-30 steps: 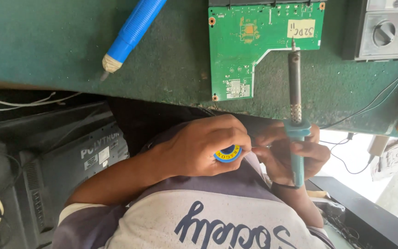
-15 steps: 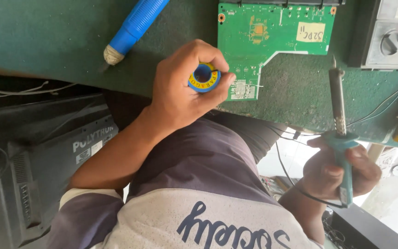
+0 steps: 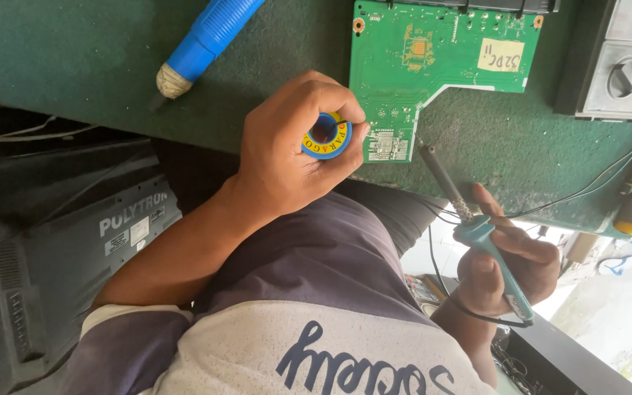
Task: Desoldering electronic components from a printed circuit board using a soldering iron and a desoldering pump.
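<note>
1. Solder spool (image 3: 326, 136), blue and yellow: I see it pinched in the left hand (image 3: 287, 157), fingers closed round it, at the near corner of the green circuit board (image 3: 433, 66).
2. Soldering iron (image 3: 477, 227): clamped in the right hand (image 3: 506, 263), tip close to the board's edge.
3. Green bench (image 3: 74, 58): carries the board, a blue tool (image 3: 202, 40) and a grey box (image 3: 619, 66).
4. Black TV casing (image 3: 60, 241): below the bench, left.

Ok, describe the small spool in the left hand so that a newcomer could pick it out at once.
Start at the green circuit board lying on the dark green mat. At the board's lower left corner, the left hand curls around a small round solder spool. Its blue rim, yellow face and open centre hole set it apart from the long blue tool.
</note>
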